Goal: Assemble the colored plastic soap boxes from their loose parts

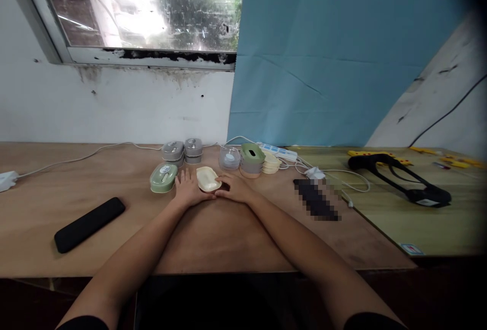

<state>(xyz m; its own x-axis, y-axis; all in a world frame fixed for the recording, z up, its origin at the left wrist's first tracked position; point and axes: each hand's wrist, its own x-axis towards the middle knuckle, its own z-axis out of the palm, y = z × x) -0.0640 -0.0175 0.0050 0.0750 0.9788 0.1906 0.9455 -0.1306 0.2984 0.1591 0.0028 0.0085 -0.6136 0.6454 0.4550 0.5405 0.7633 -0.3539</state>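
Note:
A small cream-coloured oval dish (208, 179) lies on the wooden table between my hands. Along its left side, my left hand (187, 188) rests with the fingers stretched out and the thumb along the near edge. My right hand (235, 188) has its fingers curled on the dish's right rim, with the thumb low beside it. Just left of my left hand sits a green lidded box (163, 177) with a round sticker on top. Behind stand two grey lidded boxes (173, 151) side by side.
Right of the dish are a clear lid (229, 158), stacked green covers (252, 153) and stacked cream dishes (270, 161). A power strip (279, 152) with white cables lies behind. A black case (90, 224) lies left; a black frame-shaped object (399, 180) lies right.

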